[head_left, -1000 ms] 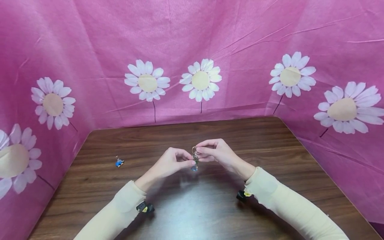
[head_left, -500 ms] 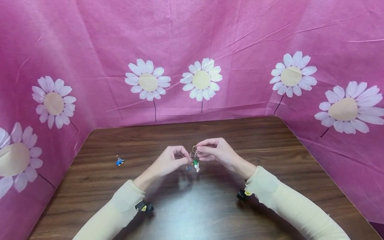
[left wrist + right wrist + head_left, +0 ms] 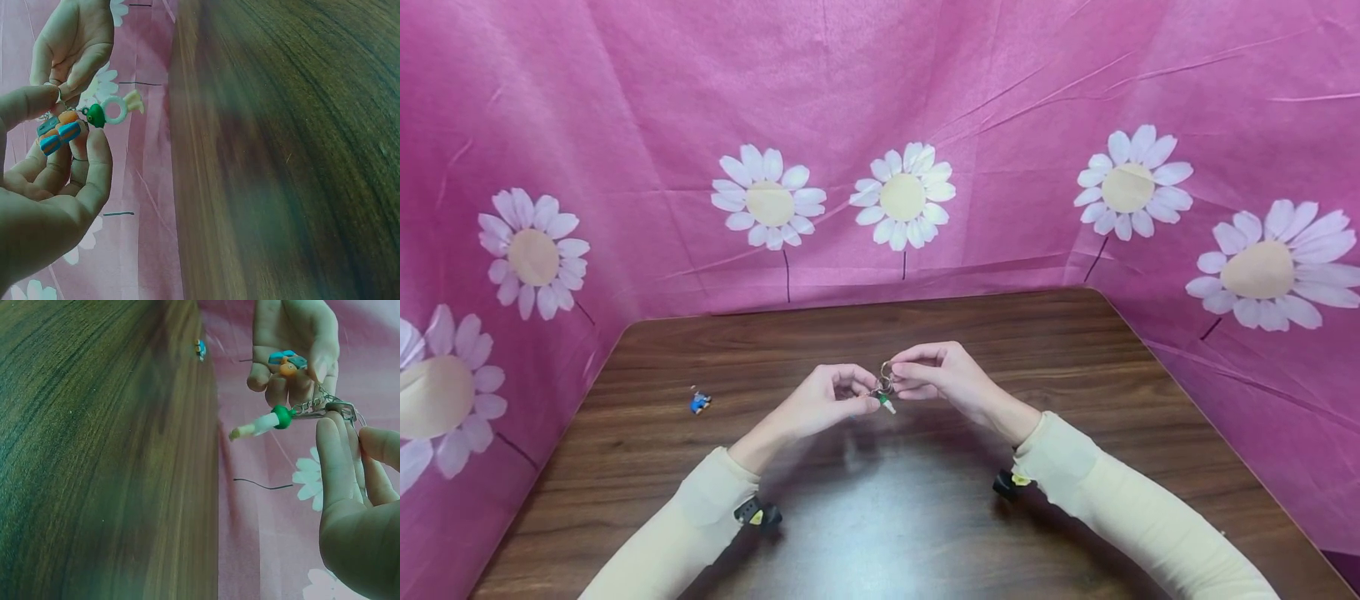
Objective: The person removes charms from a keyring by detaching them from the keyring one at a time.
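Both hands work on a keychain above the middle of the table. My right hand (image 3: 951,379) pinches its metal key ring (image 3: 887,372) between thumb and fingers. From the ring hangs a green and white charm (image 3: 283,417) with a yellowish tip, sticking out to one side. Opposite, my left hand (image 3: 820,408) pinches the chain by its thumb tip. A small blue and orange figure charm (image 3: 61,134) lies against the left fingers; in the head view those fingers hide it. Metal chain links (image 3: 312,406) join the charms to the ring.
A separate small blue figure charm (image 3: 700,403) lies on the brown wooden table (image 3: 880,517), left of the hands. Pink cloth (image 3: 1000,83) with printed daisies stands around the back and sides. Black wrist cameras (image 3: 1006,485) sit under both cuffs.
The left fingers have shifted along the chain, and the blue and orange charm has gone from hanging into the left fingers. The green and white charm now tilts outward. The right hand keeps its pinch.
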